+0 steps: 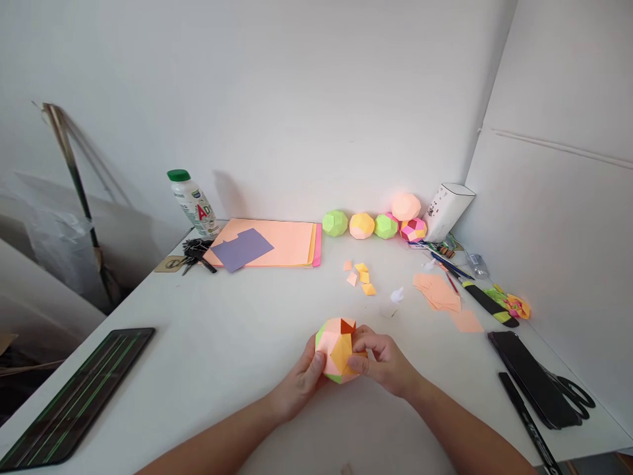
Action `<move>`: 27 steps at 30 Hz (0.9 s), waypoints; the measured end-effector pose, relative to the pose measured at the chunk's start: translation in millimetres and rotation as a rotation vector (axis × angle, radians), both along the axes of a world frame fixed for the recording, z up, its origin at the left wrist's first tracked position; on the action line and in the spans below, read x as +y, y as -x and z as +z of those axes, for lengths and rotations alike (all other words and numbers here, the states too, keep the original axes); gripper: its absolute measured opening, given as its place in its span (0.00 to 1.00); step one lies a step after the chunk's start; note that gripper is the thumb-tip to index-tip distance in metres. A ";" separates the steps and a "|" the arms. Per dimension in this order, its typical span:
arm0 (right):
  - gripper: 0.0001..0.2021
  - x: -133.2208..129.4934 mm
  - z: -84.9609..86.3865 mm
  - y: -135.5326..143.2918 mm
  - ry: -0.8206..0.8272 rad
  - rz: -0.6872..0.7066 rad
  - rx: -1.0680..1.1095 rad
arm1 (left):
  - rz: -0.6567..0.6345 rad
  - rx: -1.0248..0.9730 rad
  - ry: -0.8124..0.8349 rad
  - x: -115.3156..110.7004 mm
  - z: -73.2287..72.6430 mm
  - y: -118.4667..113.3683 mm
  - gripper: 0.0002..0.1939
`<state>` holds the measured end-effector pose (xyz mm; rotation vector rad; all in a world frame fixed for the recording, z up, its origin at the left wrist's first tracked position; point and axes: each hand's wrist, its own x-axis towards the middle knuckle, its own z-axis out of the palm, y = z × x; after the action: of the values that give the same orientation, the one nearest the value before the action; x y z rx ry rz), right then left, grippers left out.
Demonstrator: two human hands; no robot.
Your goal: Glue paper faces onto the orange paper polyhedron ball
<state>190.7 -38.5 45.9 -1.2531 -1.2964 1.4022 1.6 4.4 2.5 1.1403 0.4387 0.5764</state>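
I hold the ball [329, 348] over the near part of the counter [222, 316], my left hand [299, 384] gripping its left side, thumb on the front. My right hand's [390, 364] fingers pinch its right edge, just beside a gap near the top. Yellow and peach pieces [364, 277] lie beyond.

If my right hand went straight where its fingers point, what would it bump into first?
The paper ball: your right hand is touching it. Past that, probably your left hand, though depth is hard to judge.
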 end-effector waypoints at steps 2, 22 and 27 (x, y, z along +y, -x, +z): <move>0.12 -0.1 0.7 0.4 -0.012 0.006 0.015 | 0.030 0.059 -0.056 0.8 -4.8 2.9 0.31; 0.11 0.0 0.3 3.1 0.053 0.051 0.065 | 0.191 0.072 -0.387 -4.7 -4.3 0.2 0.31; 0.11 0.5 -1.1 3.6 0.063 0.062 0.099 | 0.228 0.090 -0.541 -9.1 -10.9 -1.4 0.30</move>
<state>187.2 -38.0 44.8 -1.1783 -1.2419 1.5401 3.0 -4.7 -8.4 1.6493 0.5105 0.8778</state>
